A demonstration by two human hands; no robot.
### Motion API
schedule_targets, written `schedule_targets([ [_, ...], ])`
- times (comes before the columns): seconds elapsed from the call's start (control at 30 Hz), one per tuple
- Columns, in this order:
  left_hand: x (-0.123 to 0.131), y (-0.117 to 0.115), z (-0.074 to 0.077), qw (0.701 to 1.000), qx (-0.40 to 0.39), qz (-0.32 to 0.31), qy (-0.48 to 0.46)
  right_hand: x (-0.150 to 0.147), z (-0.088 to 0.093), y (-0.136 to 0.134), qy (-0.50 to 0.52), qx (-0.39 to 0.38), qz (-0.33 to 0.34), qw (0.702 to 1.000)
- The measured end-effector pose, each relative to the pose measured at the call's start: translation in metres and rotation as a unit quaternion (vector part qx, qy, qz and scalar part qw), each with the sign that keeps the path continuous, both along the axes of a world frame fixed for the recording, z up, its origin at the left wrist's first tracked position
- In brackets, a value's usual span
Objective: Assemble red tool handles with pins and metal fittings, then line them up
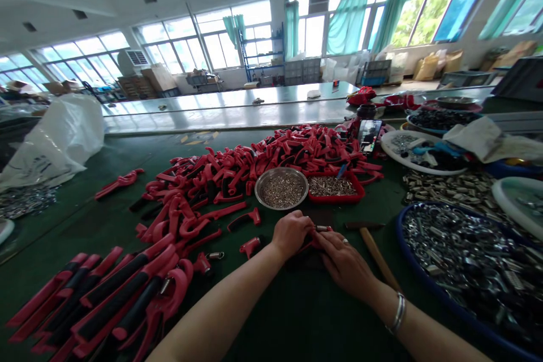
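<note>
My left hand [292, 233] and my right hand [345, 264] meet over the green bench top, pinching a small red metal part [311, 242] between them. A short steel spring [323, 228] shows at its end. Just beyond my hands stand a steel bowl of small metal pins [281, 195] and a red tray of similar pins [335, 188]. A big heap of red tool bodies [254, 164] lies behind and to the left. Finished-looking red tools with black grips [114, 300] lie in a pile near my left forearm.
A wooden-handled hammer [375, 251] lies right of my right hand. A blue-rimmed basin of metal parts [466, 266] fills the right side. A phone [369, 136] stands near white plates of hardware [419, 153]. A white plastic sack [55, 141] lies at left.
</note>
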State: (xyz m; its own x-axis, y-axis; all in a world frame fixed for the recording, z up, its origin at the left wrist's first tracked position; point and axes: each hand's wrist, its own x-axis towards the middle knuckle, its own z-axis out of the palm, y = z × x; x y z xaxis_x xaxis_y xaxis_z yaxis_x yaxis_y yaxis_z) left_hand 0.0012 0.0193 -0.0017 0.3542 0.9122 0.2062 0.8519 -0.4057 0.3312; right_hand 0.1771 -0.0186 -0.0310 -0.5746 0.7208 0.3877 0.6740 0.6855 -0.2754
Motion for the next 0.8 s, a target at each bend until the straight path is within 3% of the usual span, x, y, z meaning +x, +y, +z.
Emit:
schedule_targets([
  [0.33,-0.0044,-0.0038,-0.0099,0.998,0.042,-0.035,0.011,0.0028,-0.0026,0.0021,0.087,-0.026,0.011,0.996],
  [0.53,-0.0026,-0.001,-0.0104,0.998,0.019,-0.005,-0.06,0.0035,-0.004,0.001,0.101,-0.021,0.016,0.995],
  [0.8,0.0001,-0.0033,-0.0108,0.999,0.031,0.005,-0.031,0.0035,-0.0004,0.0004,0.107,-0.013,0.017,0.994],
])
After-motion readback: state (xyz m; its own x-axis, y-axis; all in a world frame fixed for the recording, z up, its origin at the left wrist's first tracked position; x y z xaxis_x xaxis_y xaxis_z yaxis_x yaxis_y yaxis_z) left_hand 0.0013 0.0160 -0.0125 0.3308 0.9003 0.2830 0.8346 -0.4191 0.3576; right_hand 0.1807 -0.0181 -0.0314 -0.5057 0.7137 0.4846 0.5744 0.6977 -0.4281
